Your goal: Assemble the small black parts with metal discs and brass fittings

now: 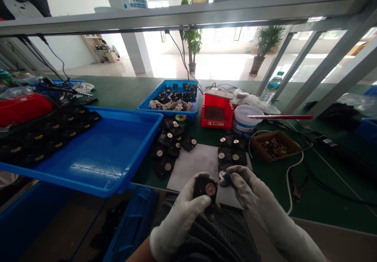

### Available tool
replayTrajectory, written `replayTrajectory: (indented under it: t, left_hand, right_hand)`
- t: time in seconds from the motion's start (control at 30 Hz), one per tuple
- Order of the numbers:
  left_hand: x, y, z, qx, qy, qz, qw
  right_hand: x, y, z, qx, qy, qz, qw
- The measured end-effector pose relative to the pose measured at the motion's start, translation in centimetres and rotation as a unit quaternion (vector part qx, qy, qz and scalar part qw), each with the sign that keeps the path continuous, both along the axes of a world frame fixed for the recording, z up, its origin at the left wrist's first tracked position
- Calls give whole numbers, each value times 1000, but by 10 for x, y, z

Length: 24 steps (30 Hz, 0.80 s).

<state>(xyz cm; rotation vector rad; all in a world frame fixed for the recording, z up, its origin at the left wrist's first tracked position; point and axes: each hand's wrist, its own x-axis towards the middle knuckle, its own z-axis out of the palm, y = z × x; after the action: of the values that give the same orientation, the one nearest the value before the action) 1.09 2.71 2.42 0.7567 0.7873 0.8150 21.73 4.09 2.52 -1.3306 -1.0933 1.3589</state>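
Note:
My left hand (pixel 187 207), in a white glove, is closed around a black part with a round copper-coloured disc (pixel 210 189) on its face. Just to its right, my gloved right hand (pixel 259 199) pinches a small dark blue piece (pixel 230 180), whose kind I cannot make out. Under both hands lies a pale sheet (pixel 191 163) on the green bench. Several black parts with silver discs (pixel 235 156) stand grouped at the sheet's right side. More such black parts (pixel 167 167) are piled at its left.
A large blue tray (pixel 97 148) holds rows of black parts at left. Behind are a blue tray (pixel 141 105) of black pieces, a red bin (pixel 225 116) of small dark grains and a white tub (pixel 244 124) with a red stick across it. A cardboard box (pixel 262 152) holds small rings.

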Motion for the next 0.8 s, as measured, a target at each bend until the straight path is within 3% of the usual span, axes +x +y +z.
replayTrajectory:
  t: [0.1, 0.3, 0.6, 0.8]
  left_hand:
    - [-3, 1, -5, -31, -10, 3, 999]
    - [1, -2, -19, 16, 38, 21, 999]
    - [0, 0, -6, 67, 132, 8, 989]
    - [0, 2, -5, 64, 134, 2, 989]
  right_hand:
    - [2, -9, 5, 17, -22, 32, 999]
    - [-15, -22, 16, 21, -131, 87, 987]
    - [-18, -12, 18, 27, -226, 92, 969]
    - [-20, -11, 15, 38, -242, 90, 965]
